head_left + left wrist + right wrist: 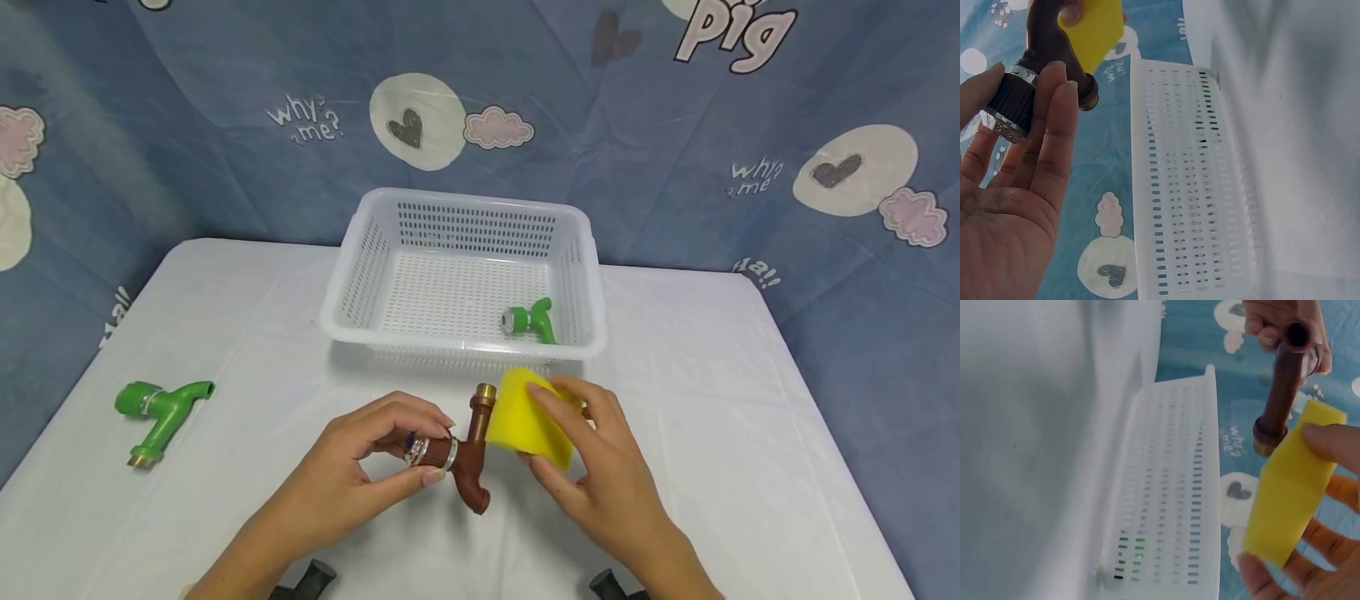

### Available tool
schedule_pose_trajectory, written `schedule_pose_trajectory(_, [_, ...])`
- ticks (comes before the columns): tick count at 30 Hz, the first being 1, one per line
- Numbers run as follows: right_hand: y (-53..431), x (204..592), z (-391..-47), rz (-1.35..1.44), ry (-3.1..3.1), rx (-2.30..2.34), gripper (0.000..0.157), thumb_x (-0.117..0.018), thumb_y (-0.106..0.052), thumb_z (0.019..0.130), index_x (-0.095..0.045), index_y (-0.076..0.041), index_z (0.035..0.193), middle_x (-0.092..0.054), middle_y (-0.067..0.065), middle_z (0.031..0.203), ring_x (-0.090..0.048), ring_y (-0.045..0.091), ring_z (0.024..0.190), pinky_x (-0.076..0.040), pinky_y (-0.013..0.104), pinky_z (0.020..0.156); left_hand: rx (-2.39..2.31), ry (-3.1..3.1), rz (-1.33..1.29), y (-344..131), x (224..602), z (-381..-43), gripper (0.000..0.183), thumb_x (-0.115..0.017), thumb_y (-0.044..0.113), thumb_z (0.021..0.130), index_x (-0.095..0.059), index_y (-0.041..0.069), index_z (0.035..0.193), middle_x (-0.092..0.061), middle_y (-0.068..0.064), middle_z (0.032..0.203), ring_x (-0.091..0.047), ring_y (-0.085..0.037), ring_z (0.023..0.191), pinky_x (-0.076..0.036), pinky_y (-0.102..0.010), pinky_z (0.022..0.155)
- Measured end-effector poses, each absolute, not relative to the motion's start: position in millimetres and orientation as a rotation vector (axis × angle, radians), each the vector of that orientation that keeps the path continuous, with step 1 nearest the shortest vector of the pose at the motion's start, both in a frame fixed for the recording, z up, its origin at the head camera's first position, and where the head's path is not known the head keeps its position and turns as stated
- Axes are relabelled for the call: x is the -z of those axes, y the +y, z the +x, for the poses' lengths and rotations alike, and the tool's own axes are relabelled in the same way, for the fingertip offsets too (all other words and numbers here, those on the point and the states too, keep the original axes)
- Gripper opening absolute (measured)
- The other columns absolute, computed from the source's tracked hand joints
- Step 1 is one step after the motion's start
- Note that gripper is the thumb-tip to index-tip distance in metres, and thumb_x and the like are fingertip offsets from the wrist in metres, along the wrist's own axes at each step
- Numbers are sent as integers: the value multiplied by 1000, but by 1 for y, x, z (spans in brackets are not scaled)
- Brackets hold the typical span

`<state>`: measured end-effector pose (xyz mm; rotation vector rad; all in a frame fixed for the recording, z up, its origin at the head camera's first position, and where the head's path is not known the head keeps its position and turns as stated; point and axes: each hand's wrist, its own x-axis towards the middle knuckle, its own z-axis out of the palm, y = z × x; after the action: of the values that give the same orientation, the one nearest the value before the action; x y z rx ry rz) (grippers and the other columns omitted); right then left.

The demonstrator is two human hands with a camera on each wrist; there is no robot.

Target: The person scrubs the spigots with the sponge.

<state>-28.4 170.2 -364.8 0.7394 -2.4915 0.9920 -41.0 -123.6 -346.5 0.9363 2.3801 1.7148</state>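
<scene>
A brown tap (pixel 470 458) with a brass threaded end is held up over the white table by my left hand (pixel 375 467). Thumb and fingers pinch its ribbed, silver-ringed knob, and its curved spout points down toward me. My right hand (pixel 600 458) grips a yellow sponge (pixel 528 417), thumb on one side and fingers on the other. The sponge is beside the tap's threaded end, bent in the right wrist view. In the left wrist view the tap (pixel 1054 37) overlaps part of the sponge (pixel 1099 31).
A white perforated basket (pixel 345 332) stands at the back of the table, with a green tap (pixel 536 319) in its right front corner. Another green tap (pixel 167 412) lies on the table at left. Two black objects (pixel 315 577) show at the near edge. A patterned blue cloth (pixel 570 167) hangs behind.
</scene>
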Motion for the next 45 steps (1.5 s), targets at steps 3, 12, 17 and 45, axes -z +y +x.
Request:
schedule_pose_trajectory(3, [168, 364, -27, 817, -2439, -1046, 50, -70, -34, 102, -60, -15, 147, -53, 11, 145, -50, 29, 127, -46, 29, 98, -1690, 2369, 993, -124, 347, -42, 34, -83, 10, 91, -69, 26, 117, -67, 6, 126, -67, -13, 107, -61, -30, 82])
schedule_pose_trajectory(12, [161, 362, -27, 982, -2328, -867, 36, -51, -30, 109, -69, -18, 138, -54, 17, 143, -49, 38, 128, -39, 34, 114, -1648, 2369, 1044, -123, 347, -42, 33, -81, 9, 93, -69, 26, 118, -66, 7, 127, -66, -12, 107, -60, -28, 84])
schedule_pose_trajectory(17, [167, 362, -27, 901, -2420, -761, 42, -64, -14, 95, -70, -20, 136, -53, 17, 144, -46, 41, 130, -45, 46, 108, -1643, 2391, 1034, -122, 347, -42, 35, -82, 8, 92, -68, 27, 117, -67, 8, 127, -66, -12, 110, -59, -28, 84])
schedule_pose_trajectory(45, [174, 366, -32, 829, -2494, -810, 72, -71, -2, 80, -54, -11, 149, -48, 13, 149, -40, 38, 136, -43, 34, 111, -1609, 2423, 1019, -122, 346, -42, 44, -83, 5, 90, -67, 27, 124, -67, 10, 127, -65, -11, 113, -58, -28, 88])
